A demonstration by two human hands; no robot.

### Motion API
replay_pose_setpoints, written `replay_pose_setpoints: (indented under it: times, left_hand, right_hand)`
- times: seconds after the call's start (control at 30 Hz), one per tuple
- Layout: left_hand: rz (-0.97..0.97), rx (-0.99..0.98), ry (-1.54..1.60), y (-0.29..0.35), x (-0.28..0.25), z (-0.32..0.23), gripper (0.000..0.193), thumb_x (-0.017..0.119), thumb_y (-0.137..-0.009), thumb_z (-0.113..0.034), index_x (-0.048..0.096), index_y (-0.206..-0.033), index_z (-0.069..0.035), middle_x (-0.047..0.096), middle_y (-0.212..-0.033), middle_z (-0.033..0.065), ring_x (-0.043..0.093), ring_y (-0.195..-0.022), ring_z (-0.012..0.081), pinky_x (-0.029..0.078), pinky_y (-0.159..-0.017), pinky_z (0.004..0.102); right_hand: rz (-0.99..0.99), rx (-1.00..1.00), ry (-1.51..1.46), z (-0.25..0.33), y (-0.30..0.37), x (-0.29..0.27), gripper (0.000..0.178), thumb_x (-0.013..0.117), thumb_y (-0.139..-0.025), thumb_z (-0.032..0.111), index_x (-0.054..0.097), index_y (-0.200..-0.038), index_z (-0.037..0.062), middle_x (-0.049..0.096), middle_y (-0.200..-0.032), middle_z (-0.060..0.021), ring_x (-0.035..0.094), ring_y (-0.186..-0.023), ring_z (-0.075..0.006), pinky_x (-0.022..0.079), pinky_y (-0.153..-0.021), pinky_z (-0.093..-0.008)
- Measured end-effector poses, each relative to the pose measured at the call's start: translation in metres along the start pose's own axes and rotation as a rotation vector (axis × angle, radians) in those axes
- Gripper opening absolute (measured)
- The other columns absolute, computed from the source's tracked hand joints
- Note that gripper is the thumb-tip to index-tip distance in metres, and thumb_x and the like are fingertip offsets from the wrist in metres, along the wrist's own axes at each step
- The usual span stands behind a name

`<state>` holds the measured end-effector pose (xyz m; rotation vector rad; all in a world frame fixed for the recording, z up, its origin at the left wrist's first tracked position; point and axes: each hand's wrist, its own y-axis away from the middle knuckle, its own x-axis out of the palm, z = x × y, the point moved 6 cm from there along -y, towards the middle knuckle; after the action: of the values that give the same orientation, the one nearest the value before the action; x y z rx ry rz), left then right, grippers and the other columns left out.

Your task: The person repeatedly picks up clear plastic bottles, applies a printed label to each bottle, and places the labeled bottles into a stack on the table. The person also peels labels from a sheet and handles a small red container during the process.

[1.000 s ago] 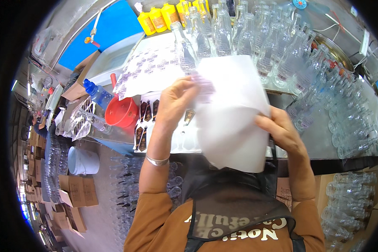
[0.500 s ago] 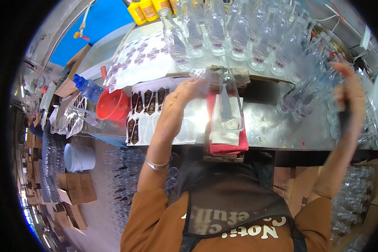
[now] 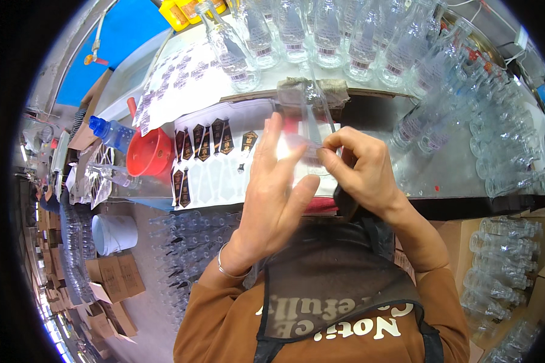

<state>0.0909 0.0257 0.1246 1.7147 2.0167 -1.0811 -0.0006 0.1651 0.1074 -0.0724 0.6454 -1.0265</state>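
A clear glass bottle (image 3: 313, 104) lies on its side, neck pointing away from me, on a cloth-covered rest. Both of my hands meet over its near part. My right hand (image 3: 364, 172) pinches the edge of a thin, see-through label (image 3: 303, 144) between thumb and fingertips. A dark, narrow thing (image 3: 345, 202), its kind unclear, shows beneath that palm. My left hand (image 3: 271, 196) is spread, with fingers stretched out and slightly blurred, close to the label's left side. White cloth and red cloth (image 3: 321, 206) show under the bottle, partly hidden by my hands.
Several upright bottles (image 3: 330, 42) line the raised shelf; more lie at the right (image 3: 496, 145). A sheet of dark labels (image 3: 209, 142) is left of the bottle, beside a red funnel-like container (image 3: 149, 151) and a blue-capped bottle (image 3: 112, 132). A white bucket (image 3: 114, 235) stands on the floor.
My right hand has swung in from the far right to the bottle and pinches the label. My left hand, which held the see-through label, has come nearer and spread its fingers.
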Motion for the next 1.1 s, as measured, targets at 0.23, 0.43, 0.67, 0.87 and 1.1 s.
replay_pose_setpoints:
  times: [0.23,0.43,0.67,0.87,1.1]
  left_hand:
    - [-0.066,0.012,-0.119,-0.029,0.042,0.047,0.05,0.066,-0.094,-0.02,0.057,-0.139,-0.002,0.023,-0.162,0.0293,0.023,-0.15,0.0465,0.022,-0.119,0.0587]
    - [-0.044,0.023,-0.133,-0.031,0.061,0.071,0.059,0.071,-0.09,-0.017,0.053,-0.145,-0.008,0.023,-0.163,0.028,0.028,-0.149,0.0455,0.025,-0.119,0.0555]
    - [-0.027,0.041,-0.065,-0.025,0.059,0.074,0.066,0.076,-0.086,-0.019,0.053,-0.147,-0.011,0.024,-0.163,0.0256,0.031,-0.148,0.0429,0.025,-0.12,0.053]
    - [0.021,0.13,-0.211,-0.039,0.064,0.077,0.061,0.067,-0.095,-0.032,0.05,-0.15,-0.013,0.021,-0.165,0.025,0.029,-0.149,0.044,0.026,-0.12,0.0498]
    - [-0.051,-0.053,0.179,-0.034,0.062,0.08,0.053,0.062,-0.097,-0.018,0.051,-0.149,-0.011,0.029,-0.162,0.0251,0.033,-0.15,0.0354,0.027,-0.12,0.0415]
  right_hand:
    - [0.173,0.39,-0.313,-0.075,-0.011,0.01,0.025,0.069,-0.092,0.023,0.067,-0.089,-0.0023,0.064,-0.073,-0.0023,0.057,-0.068,-0.0066,0.045,-0.062,-0.026]
    - [0.159,0.331,-0.104,-0.091,-0.009,0.006,0.026,0.072,-0.092,0.023,0.066,-0.091,-0.0017,0.064,-0.079,-0.001,0.057,-0.071,-0.0047,0.044,-0.061,-0.0238]
    - [0.075,0.374,-0.252,-0.113,0.005,0.014,0.042,0.071,-0.094,0.028,0.064,-0.121,-0.0036,0.068,-0.107,-0.009,0.064,-0.089,-0.0105,0.053,-0.078,-0.0275]
    - [0.062,0.37,-0.293,-0.108,0.009,0.024,0.055,0.069,-0.093,0.041,0.064,-0.125,-0.0039,0.071,-0.117,-0.0209,0.07,-0.104,-0.0278,0.053,-0.091,-0.0378]
    - [0.065,0.363,-0.328,-0.116,0.007,0.024,0.054,0.063,-0.097,0.042,0.065,-0.125,-0.004,0.071,-0.117,-0.0212,0.07,-0.106,-0.0279,0.051,-0.094,-0.0357]
